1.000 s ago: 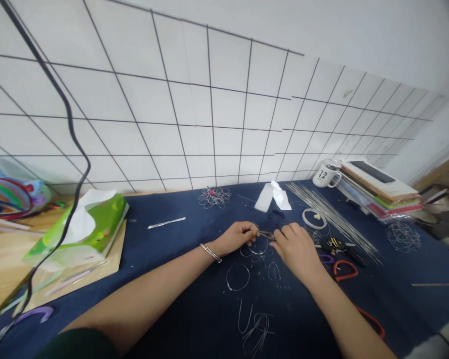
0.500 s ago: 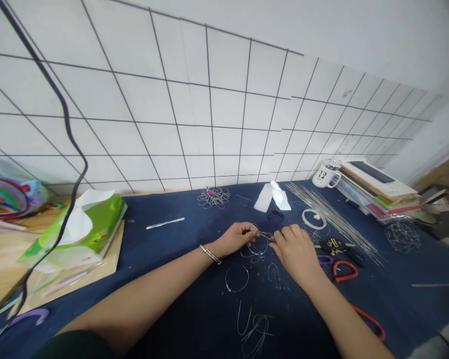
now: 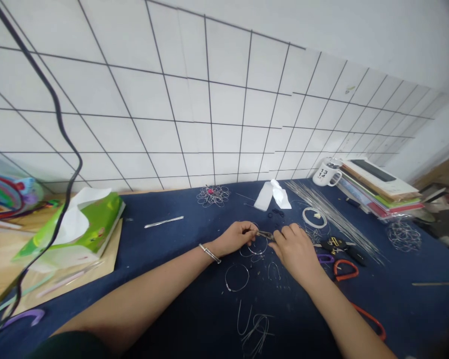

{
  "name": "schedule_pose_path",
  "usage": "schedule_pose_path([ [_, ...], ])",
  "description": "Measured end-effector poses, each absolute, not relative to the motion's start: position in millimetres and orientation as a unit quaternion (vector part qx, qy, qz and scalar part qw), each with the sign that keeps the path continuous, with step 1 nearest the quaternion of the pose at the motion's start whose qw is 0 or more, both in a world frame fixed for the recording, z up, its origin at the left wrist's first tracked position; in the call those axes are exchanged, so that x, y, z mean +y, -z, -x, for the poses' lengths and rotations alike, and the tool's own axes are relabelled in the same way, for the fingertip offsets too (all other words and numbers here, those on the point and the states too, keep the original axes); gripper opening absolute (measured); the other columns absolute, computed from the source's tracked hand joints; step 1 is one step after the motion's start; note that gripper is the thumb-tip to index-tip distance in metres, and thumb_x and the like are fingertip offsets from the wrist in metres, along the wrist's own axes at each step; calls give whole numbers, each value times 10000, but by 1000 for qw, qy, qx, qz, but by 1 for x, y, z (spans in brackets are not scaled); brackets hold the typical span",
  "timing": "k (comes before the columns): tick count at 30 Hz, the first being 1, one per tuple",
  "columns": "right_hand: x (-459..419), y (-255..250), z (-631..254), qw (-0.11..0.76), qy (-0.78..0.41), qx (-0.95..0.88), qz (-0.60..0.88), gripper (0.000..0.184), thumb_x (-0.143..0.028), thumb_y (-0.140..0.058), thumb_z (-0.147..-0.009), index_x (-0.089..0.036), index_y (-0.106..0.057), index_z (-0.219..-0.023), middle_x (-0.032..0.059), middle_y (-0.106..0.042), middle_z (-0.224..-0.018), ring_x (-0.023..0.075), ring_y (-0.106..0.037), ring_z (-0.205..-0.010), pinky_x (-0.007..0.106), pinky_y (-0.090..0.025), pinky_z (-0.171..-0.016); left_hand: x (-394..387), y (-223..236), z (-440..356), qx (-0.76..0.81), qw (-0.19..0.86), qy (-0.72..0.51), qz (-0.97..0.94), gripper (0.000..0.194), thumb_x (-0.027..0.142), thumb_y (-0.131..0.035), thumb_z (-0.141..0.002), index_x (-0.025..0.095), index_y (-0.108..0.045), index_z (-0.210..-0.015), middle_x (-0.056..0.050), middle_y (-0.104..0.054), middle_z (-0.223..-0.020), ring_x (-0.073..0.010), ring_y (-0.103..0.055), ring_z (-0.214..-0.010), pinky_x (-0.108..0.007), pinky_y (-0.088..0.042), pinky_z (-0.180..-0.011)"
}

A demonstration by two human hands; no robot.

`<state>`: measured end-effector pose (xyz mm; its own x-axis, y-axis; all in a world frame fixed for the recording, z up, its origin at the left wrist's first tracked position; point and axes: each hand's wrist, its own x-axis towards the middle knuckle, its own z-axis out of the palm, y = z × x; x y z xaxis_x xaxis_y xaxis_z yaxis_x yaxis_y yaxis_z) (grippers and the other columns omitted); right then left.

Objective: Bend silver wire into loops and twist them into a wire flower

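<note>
My left hand (image 3: 240, 236), with a silver bangle on its wrist, pinches a thin wire ring (image 3: 261, 247) between thumb and fingers. Fingers of my right hand (image 3: 295, 249) are wrapped round a pair of pliers (image 3: 265, 234), whose jaws reach to my left fingertips. Exactly what the jaws grip is too small to see. Below my hands lies another wire ring (image 3: 237, 277) with small pale beads on it. A bent piece of wire (image 3: 274, 270) and tiny scraps are beside it, and loose wires (image 3: 260, 329) lie nearer the front.
A bundle of straight wires (image 3: 329, 214), a white coil (image 3: 314, 218), black-handled tools (image 3: 335, 244) and an orange-handled tool (image 3: 345, 269) lie to the right. Farther back are a wire flower shape (image 3: 213, 195) and a mug (image 3: 327, 173). At left sits a green tissue pack (image 3: 78, 224) beside a hanging black cable (image 3: 62, 124).
My hands keep almost the same hold and place, the pliers still at my left fingertips. The view has shifted slightly; the tissue pack and cable appear a little farther left.
</note>
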<state>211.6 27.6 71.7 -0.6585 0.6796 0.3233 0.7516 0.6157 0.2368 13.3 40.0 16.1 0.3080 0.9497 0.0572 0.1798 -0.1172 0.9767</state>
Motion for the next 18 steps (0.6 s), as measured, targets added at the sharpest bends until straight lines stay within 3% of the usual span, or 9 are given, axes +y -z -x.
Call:
schedule_pose_path([
  [18,28,-68,-210,89,161,-894,408,189,-331,-475,-837,-170,-563,-792,79,-507,-760,210,-406,-805,328,-328,-689,41,-12,-10,435,493,-379,-651,186,286,-467,-802,127,-563,-799,-3,-556,-677,-71,-490,-558,-194,-410,-554],
])
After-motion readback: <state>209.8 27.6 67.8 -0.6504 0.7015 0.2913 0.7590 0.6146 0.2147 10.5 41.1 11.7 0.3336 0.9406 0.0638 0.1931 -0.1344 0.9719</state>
